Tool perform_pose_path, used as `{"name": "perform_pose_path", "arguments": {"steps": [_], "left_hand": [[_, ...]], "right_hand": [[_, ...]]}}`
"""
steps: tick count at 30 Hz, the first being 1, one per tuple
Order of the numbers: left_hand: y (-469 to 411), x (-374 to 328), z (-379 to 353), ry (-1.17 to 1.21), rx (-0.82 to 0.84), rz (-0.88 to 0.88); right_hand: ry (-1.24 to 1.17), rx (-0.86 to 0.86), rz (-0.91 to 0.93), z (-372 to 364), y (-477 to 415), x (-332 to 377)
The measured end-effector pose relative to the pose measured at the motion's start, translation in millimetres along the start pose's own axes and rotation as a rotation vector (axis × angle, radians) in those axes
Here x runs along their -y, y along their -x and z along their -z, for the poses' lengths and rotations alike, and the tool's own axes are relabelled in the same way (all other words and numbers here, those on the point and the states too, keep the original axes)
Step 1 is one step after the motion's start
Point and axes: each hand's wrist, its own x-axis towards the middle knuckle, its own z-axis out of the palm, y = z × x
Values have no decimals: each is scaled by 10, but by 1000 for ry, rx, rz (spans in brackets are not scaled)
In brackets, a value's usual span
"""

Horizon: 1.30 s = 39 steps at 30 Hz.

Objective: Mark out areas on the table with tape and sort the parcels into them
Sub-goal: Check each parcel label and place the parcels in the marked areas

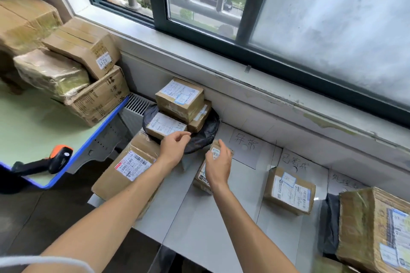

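On the far left, a green bench (pixel 33 122) with a blue edge carried a stack of large cartons (pixel 73 68), and an orange-and-black scanner (pixel 56 157) lay near its front edge. To the right, the white bench (pixel 199 228) ran under the window sill (pixel 177 46). A long flat parcel (pixel 128 166) lay at its left end, partly over the edge. Beyond it, a black bag (pixel 206 133) held three small labelled boxes (pixel 179 99) piled against the wall.

The left forearm stretched forward from the near left, crossing over the long flat parcel. The left hand (pixel 174 148) hovered at the near edge of the black bag, palm down, fingers loosely curled and slightly parted, gripping nothing, its fingertips just beside the lowest box of the pile.

The right arm reached in from the near centre. The right hand (pixel 218 165) was closed over the top of a small brown parcel (pixel 203 178), which stood tilted on the white bench, in the area marked by thin tape lines (pixel 266 184). Just right of it lay a handwritten paper sign (pixel 246 150). Farther right, another small parcel (pixel 289 191) sat in the next area below a second sign (pixel 297 164). At the far right, a big carton (pixel 375 228) stood beside a dark bag (pixel 330 224).
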Motion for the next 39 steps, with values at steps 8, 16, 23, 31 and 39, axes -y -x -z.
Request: {"name": "perform_pose_path", "arguments": {"steps": [8, 16, 23, 31, 39], "left_hand": [[-124, 293, 1257, -87, -310, 7], [-85, 907, 1809, -325, -238, 288], [-21, 1152, 1811, -293, -97, 377], [27, 1128, 1911, -381, -244, 358], [50, 795, 2140, 9, -295, 496]], "right_hand": [[71, 216, 113, -634, 416, 271], [127, 368, -150, -1050, 678, 62], [-107, 502, -517, -1163, 864, -86], [-164, 518, -591, -1214, 1003, -85], [-291, 462, -429, -1122, 1120, 34]]}}
